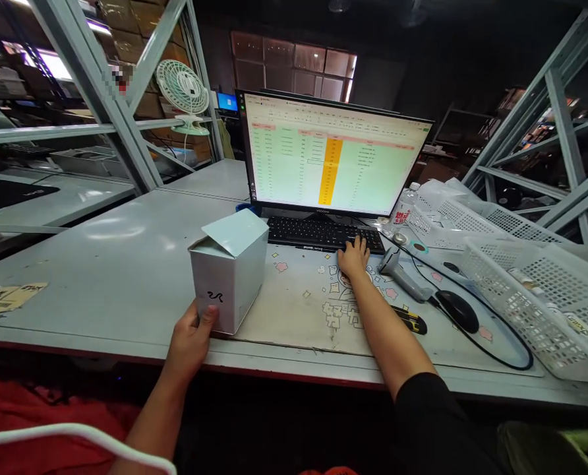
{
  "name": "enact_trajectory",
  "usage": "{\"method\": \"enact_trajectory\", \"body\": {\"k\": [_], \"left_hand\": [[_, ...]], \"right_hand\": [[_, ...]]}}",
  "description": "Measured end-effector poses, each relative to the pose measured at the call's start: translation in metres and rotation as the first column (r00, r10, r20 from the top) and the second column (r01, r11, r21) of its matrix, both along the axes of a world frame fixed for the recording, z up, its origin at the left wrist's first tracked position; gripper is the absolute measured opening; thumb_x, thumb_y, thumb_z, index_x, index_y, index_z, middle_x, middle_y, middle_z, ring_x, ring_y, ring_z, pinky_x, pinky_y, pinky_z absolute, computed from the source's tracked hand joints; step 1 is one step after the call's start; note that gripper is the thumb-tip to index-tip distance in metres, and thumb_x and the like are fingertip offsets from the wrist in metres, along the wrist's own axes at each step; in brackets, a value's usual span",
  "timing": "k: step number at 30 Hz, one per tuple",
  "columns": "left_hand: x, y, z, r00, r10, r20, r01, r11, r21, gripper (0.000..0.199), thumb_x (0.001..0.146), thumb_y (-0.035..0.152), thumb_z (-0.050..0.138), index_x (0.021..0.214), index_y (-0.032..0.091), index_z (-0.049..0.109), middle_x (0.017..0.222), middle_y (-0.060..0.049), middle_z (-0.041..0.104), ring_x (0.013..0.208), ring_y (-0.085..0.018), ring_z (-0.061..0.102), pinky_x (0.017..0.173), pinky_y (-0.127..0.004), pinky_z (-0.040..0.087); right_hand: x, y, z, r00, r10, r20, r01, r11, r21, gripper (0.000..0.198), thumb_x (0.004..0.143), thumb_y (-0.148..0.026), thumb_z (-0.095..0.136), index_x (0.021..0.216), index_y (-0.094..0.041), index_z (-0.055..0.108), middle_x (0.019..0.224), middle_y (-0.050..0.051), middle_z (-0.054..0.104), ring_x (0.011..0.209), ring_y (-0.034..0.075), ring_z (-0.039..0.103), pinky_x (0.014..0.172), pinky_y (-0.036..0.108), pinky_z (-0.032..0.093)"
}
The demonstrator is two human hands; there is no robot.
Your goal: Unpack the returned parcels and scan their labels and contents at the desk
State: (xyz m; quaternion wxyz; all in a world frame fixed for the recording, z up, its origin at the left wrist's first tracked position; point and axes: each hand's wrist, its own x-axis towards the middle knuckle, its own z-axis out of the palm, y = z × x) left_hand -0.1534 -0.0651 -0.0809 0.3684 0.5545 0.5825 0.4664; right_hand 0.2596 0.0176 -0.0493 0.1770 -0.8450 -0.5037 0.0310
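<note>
A white cardboard box (227, 280) with a small black squiggle on its side stands at the desk's front edge, its top flap partly raised. My left hand (194, 328) grips its lower near corner, thumb on the front face. The fingers of my right hand (354, 256) are spread over the right end of a black keyboard (304, 232), touching the keys. Behind the keyboard a monitor (294, 158) displays a spreadsheet with an orange column. Right of my right hand lies a grey barcode scanner (407, 278). A yellow-and-black cutter (409, 320) is partly hidden by my right forearm.
A black mouse (457, 311) and a looping cable sit on the patterned desk mat (284, 316). White perforated baskets (526, 323) line the right side, near a plastic bottle (407, 201). Metal frame posts rise on both sides. A fan (182, 87) hangs at the left.
</note>
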Motion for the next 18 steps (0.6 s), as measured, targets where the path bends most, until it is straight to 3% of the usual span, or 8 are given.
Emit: {"method": "enact_trajectory", "body": {"k": [6, 9, 11, 13, 14, 15, 16, 18], "left_hand": [[0.005, -0.003, 0.013, 0.999, -0.038, 0.024, 0.038, 0.999, -0.009, 0.112, 0.074, 0.103, 0.057, 0.134, 0.009, 0.070, 0.134, -0.021, 0.070, 0.131, -0.041, 0.063, 0.112, -0.045, 0.052], [0.004, -0.002, 0.012, 0.993, -0.085, 0.077, 0.086, 0.996, -0.006, 0.112, 0.072, 0.102, 0.061, 0.132, 0.008, 0.071, 0.130, -0.022, 0.071, 0.128, -0.041, 0.064, 0.111, -0.045, 0.052], [0.001, 0.002, 0.007, 0.978, -0.157, 0.135, 0.157, 0.988, 0.008, 0.106, 0.069, 0.100, 0.068, 0.123, 0.009, 0.075, 0.125, -0.022, 0.073, 0.126, -0.041, 0.065, 0.109, -0.045, 0.053], [-0.004, 0.006, 0.001, 0.939, -0.260, 0.225, 0.265, 0.964, 0.009, 0.096, 0.065, 0.096, 0.076, 0.111, 0.011, 0.077, 0.117, -0.021, 0.075, 0.120, -0.040, 0.067, 0.103, -0.044, 0.056], [-0.006, 0.007, -0.002, 0.907, -0.318, 0.276, 0.331, 0.943, -0.001, 0.092, 0.063, 0.093, 0.080, 0.106, 0.012, 0.078, 0.112, -0.020, 0.075, 0.116, -0.039, 0.068, 0.098, -0.043, 0.057], [-0.009, 0.008, -0.004, 0.870, -0.368, 0.328, 0.394, 0.919, -0.013, 0.088, 0.062, 0.090, 0.084, 0.104, 0.012, 0.078, 0.107, -0.019, 0.075, 0.110, -0.038, 0.070, 0.092, -0.041, 0.058], [-0.010, 0.009, -0.005, 0.836, -0.403, 0.372, 0.443, 0.896, -0.023, 0.085, 0.060, 0.087, 0.087, 0.102, 0.013, 0.078, 0.103, -0.018, 0.075, 0.105, -0.036, 0.070, 0.087, -0.039, 0.058], [-0.013, 0.009, -0.005, 0.801, -0.436, 0.411, 0.486, 0.873, -0.022, 0.080, 0.058, 0.083, 0.091, 0.098, 0.014, 0.077, 0.096, -0.015, 0.075, 0.097, -0.033, 0.071, 0.081, -0.036, 0.057]], "right_hand": [[0.005, 0.001, 0.010, 0.999, -0.003, -0.049, 0.002, 1.000, -0.022, 0.061, 0.110, -0.039, 0.047, 0.161, -0.005, 0.052, 0.181, 0.019, 0.012, 0.168, 0.040, 0.005, 0.134, 0.059, 0.010], [-0.006, -0.006, 0.034, 0.982, 0.141, -0.123, -0.111, 0.968, 0.226, 0.068, 0.108, -0.045, 0.051, 0.162, -0.005, 0.050, 0.179, 0.021, 0.019, 0.168, 0.035, 0.010, 0.136, 0.051, 0.010], [-0.025, -0.019, 0.054, 0.835, 0.478, -0.272, -0.320, 0.824, 0.468, 0.085, 0.101, -0.062, 0.060, 0.166, -0.010, 0.044, 0.176, 0.020, 0.027, 0.165, 0.033, 0.024, 0.134, 0.047, 0.024], [-0.052, -0.039, 0.072, 0.455, 0.781, -0.428, -0.504, 0.622, 0.600, 0.114, 0.087, -0.081, 0.070, 0.174, -0.020, 0.029, 0.175, 0.019, 0.031, 0.157, 0.034, 0.039, 0.124, 0.048, 0.042], [-0.065, -0.050, 0.079, 0.280, 0.827, -0.488, -0.571, 0.552, 0.608, 0.127, 0.079, -0.084, 0.077, 0.176, -0.025, 0.022, 0.175, 0.017, 0.032, 0.154, 0.034, 0.044, 0.118, 0.047, 0.048], [-0.078, -0.062, 0.085, 0.184, 0.826, -0.533, -0.622, 0.518, 0.587, 0.135, 0.073, -0.083, 0.083, 0.177, -0.029, 0.017, 0.175, 0.016, 0.033, 0.151, 0.035, 0.047, 0.116, 0.048, 0.050], [-0.089, -0.072, 0.090, 0.176, 0.811, -0.557, -0.661, 0.517, 0.545, 0.139, 0.069, -0.078, 0.089, 0.178, -0.031, 0.017, 0.173, 0.015, 0.035, 0.149, 0.035, 0.049, 0.117, 0.048, 0.049], [-0.102, -0.092, 0.096, 0.299, 0.793, -0.532, -0.691, 0.564, 0.452, 0.131, 0.070, -0.066, 0.095, 0.176, -0.031, 0.026, 0.170, 0.013, 0.041, 0.149, 0.034, 0.048, 0.123, 0.049, 0.042]]}}
